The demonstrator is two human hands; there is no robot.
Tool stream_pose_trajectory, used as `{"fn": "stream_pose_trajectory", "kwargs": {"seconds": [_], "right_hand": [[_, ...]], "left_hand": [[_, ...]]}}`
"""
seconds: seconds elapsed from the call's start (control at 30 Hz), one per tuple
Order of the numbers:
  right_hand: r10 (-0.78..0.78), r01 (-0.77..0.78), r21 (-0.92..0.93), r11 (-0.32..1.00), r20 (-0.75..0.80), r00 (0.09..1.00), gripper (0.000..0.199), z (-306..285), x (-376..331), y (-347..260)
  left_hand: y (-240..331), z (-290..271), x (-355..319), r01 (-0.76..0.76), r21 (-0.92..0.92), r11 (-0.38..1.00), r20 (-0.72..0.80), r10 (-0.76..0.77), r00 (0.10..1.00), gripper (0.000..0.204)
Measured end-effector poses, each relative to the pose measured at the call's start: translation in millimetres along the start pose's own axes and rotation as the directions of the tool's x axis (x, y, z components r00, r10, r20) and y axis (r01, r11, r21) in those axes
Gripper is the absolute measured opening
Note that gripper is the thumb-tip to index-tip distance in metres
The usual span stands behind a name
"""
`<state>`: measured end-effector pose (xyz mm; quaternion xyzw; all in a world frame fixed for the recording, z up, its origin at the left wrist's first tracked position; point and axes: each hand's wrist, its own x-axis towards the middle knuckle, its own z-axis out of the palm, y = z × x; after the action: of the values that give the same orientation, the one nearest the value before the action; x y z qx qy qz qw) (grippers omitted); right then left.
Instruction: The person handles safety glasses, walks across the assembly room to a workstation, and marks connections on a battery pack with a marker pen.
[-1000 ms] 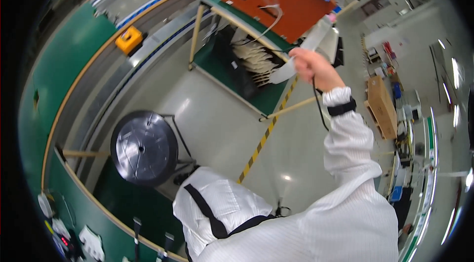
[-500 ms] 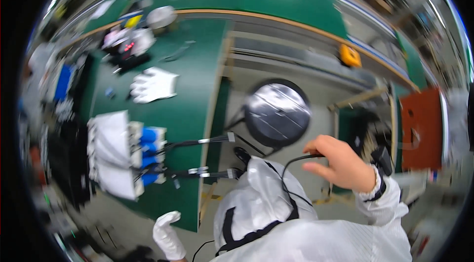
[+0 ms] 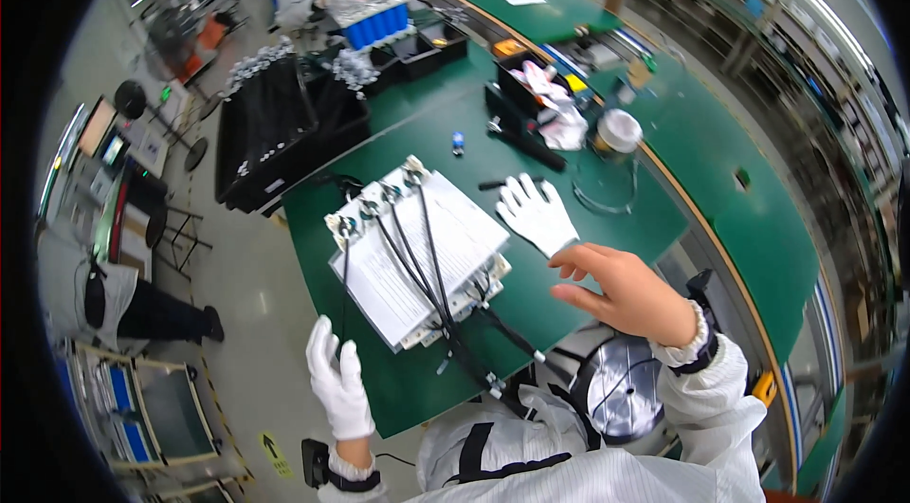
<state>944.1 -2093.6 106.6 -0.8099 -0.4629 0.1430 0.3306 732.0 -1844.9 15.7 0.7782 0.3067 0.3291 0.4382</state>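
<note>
Above the green bench, bare right hand open, holding nothing, near white glove; gloved left hand open, empty; best reached for slowly, clear of black cables.

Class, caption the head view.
Gloved left hand and bare right hand hover near a cabled white module on green bench.

On the table, the flat module lies left of a loose glove. Cables run across the module. Behind it stand bins, and a jar, or perhaps a tape roll, sits behind the glove.
</note>
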Motion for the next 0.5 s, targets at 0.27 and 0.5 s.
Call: {"fn": "stream_pose_trajectory", "kwargs": {"seconds": [0.27, 0.5], "right_hand": [[0.143, -0.193, 0.266, 0.944, 0.198, 0.970, 0.053, 60.9, 83.0, 110.2], [0.191, -0.264, 0.569, 0.779, 0.186, 0.964, 0.049, 65.0, 175.1, 134.1]], "left_hand": [[-40.8, 25.1, 27.2, 0.479, 0.195, 0.856, 0.015, -0.491, 0.871, 0.048], [56.9, 51.4, -9.0, 0.798, -0.104, 0.594, 0.498, -0.664, 0.558, 0.047]]}}
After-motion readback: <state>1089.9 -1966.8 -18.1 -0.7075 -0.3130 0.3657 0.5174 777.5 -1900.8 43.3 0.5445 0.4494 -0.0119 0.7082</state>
